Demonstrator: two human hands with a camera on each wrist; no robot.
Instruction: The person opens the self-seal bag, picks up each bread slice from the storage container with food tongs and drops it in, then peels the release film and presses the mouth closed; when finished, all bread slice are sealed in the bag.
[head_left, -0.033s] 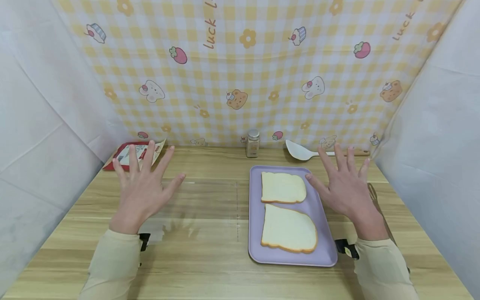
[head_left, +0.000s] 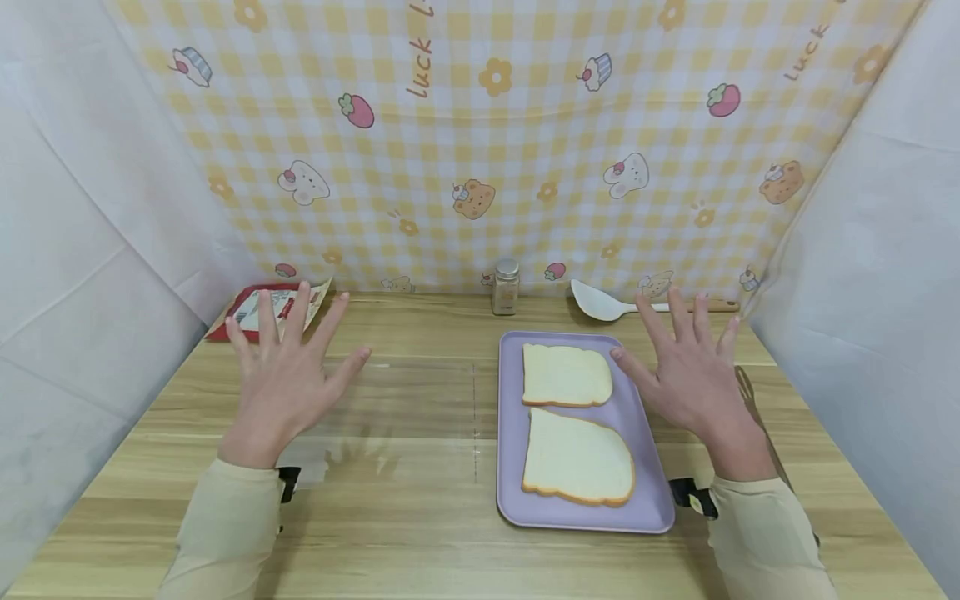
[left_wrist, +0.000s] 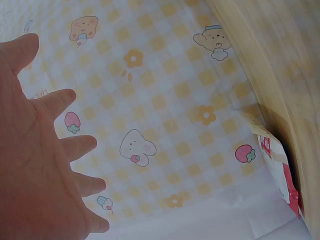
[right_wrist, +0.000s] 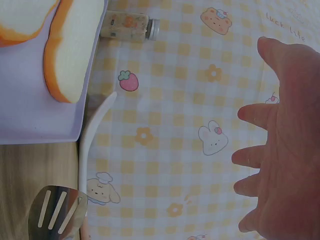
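Note:
My left hand (head_left: 288,379) hovers with its fingers spread and holds nothing. Beyond its fingertips lies a red and tan packet (head_left: 243,315) with a white label. The table under this hand bears a clear, see-through sheet (head_left: 420,417). On the other side, my right hand (head_left: 690,379) is spread too, with nothing in it. Nearest to its thumb is a lilac tray (head_left: 585,517) carrying two slices of bread, a far slice (head_left: 566,375) and a near slice (head_left: 577,458). A slotted metal turner (right_wrist: 57,212) shows in the right wrist view; the right arm partly hides it in the head view.
At the back edge stands a small glass jar (head_left: 506,292) with a metal lid. To its right lies a white spoon (head_left: 600,302) with a wooden handle, partly behind the right fingers. A checked cloth (head_left: 480,150) hangs behind the wooden table, with white cloth at both sides.

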